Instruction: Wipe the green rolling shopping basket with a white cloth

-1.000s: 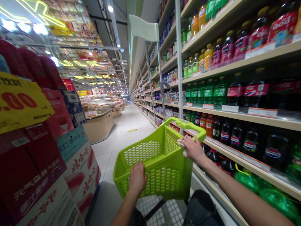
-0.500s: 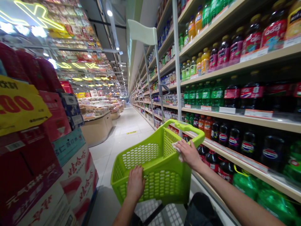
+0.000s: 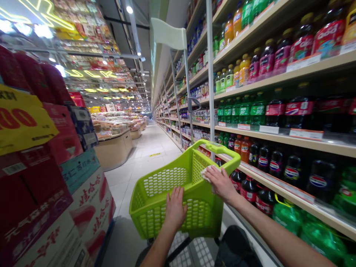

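Note:
A lime-green plastic shopping cart (image 3: 204,207) with a perforated basket stands in front of me, turned at an angle. My left hand (image 3: 175,207) holds its near side rim, fingers hooked over the top and thumb on the outside. Farther right along that rim, just below the cart's handle (image 3: 233,163), my right hand (image 3: 219,181) presses a crumpled white cloth or tissue (image 3: 207,173) against the green plastic. Only the cloth's edges show around the fingers. The basket's lower inside is partly hidden by its near wall.
Shelves of bottled drinks (image 3: 278,107) line the right side, close to the cart. Stacked drink cartons (image 3: 86,207) with a yellow price sign (image 3: 25,118) rise at the left. A pale tiled aisle (image 3: 147,144) runs ahead past a rounded display counter (image 3: 114,148).
My left hand has slid right along the basket rim, closer to my right hand. My right hand has shifted slightly left with the white cloth. The cart is nearly in the same place.

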The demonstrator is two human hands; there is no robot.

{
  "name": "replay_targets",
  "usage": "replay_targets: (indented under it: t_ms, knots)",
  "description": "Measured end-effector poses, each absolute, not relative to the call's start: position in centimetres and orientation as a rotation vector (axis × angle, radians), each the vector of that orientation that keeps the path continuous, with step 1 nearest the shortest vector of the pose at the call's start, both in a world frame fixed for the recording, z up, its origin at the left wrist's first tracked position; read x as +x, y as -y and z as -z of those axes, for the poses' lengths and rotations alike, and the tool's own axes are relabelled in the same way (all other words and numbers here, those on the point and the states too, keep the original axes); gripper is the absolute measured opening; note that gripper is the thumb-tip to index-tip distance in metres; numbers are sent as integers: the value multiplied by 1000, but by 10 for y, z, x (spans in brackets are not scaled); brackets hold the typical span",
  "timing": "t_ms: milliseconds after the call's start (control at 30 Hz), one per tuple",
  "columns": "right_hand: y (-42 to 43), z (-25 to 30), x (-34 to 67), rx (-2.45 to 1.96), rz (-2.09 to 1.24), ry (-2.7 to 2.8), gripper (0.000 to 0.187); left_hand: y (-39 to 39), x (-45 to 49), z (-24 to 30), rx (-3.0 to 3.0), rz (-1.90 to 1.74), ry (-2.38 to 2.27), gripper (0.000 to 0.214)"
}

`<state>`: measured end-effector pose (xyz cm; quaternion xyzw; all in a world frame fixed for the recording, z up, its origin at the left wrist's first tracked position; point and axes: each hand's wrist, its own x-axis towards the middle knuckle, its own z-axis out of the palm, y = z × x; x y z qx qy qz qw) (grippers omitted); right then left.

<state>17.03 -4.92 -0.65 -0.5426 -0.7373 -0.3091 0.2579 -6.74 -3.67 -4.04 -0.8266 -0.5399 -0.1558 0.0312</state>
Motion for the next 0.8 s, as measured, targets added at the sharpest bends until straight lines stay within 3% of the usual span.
replay_targets:
  t_ms: [200,467,667,800]
  knots:
    - [47,-8,195,-1650,840,1711,41,38,-71,54,-2521,467,1583,71]
    - [47,14,150,-1467,739,2002,46,37,-72,57,-2475,428,1559,74]
    - [45,-11,198,-1644,815,1583,41,37,-72,56,-2496,405,1571,74]
    - [47,14,161,-1483,806,1765,41,38,-71,57,-2480,418,1588,74]
